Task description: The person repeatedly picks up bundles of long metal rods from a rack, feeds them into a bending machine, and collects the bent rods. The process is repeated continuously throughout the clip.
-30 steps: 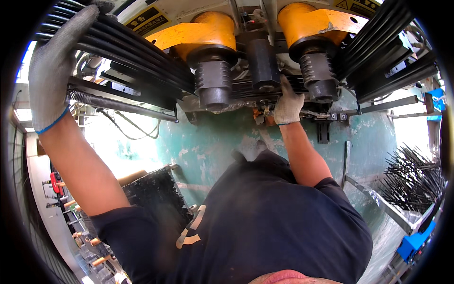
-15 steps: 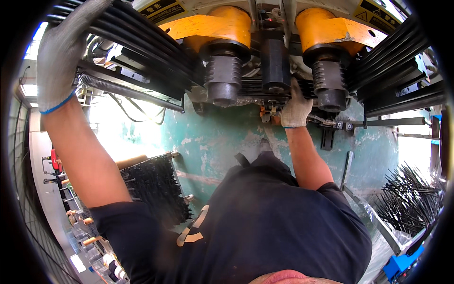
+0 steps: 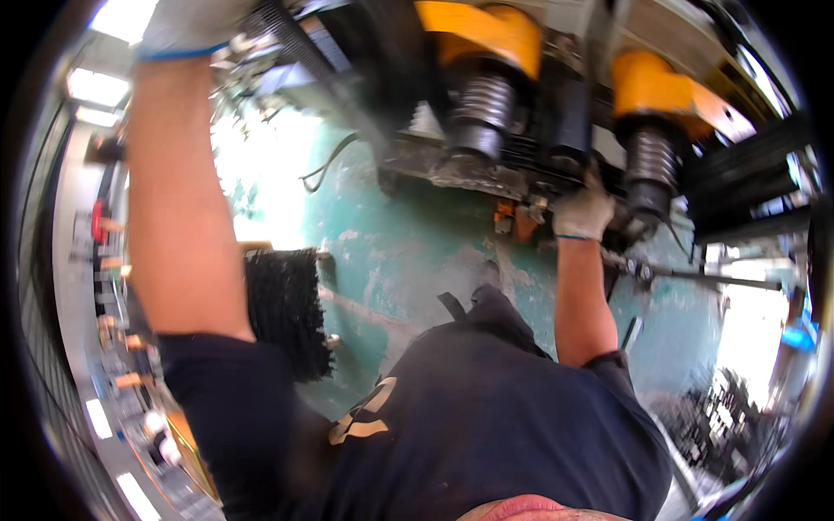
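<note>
My left hand, in a light grey work glove with a blue cuff, is raised at the top left. Its fingers run past the picture's upper edge, so what it touches is hidden. At the machine's front my right hand, gloved alike, reaches in under a black block. One finger points upward beside the block while the others curl inward over dark parts I cannot make out. On either side of that hand stand ribbed metal cylinders under orange machine arms. Motion blurs much of this.
A rack hung with black strands stands at lower left. Many thin black rods lie bundled at lower right. Dark bars extend from the machine's right side. Below is a worn green floor.
The view has swung, so the machine sits further right and tilted. My left hand has moved up off the black bars at left, partly out of view. My right hand stays beneath the block.
</note>
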### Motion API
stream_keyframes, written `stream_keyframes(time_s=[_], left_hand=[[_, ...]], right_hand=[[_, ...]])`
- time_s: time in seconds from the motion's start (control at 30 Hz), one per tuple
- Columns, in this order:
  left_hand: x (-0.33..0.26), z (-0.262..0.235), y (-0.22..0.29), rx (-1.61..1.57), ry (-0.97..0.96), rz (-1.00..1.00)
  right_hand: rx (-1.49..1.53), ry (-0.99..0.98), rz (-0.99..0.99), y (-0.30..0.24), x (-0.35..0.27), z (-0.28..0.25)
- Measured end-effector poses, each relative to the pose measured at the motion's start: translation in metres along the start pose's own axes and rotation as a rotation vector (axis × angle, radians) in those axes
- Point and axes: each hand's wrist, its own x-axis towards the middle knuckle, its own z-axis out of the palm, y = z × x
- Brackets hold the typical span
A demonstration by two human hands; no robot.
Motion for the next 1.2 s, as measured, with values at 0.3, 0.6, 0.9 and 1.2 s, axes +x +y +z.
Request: stream_keyframes(time_s=[0.3,0.6,0.9,1.2], left_hand=[[-0.229,-0.056,-0.008,-0.18,0.355,0.089],[-0.572,-0.057,0.112,-0.495,1.346,-0.461],[-0.74,-0.004,0.275,-0.015,2.03,-0.557],[-0.86,0.002,0.402,0.135,2.469,-0.318]], right_hand=[[0.939,0.017,0.089,-0.037,-0.135,-0.05],[0.923,-0.397,-0.465,-0.16,-0.184,-0.003],[1.293,-1.176,-0.475,-0.345,-0.371,-0.029],[1.246,-1.148,-1.119,-0.483,-0.562,-0.1]])
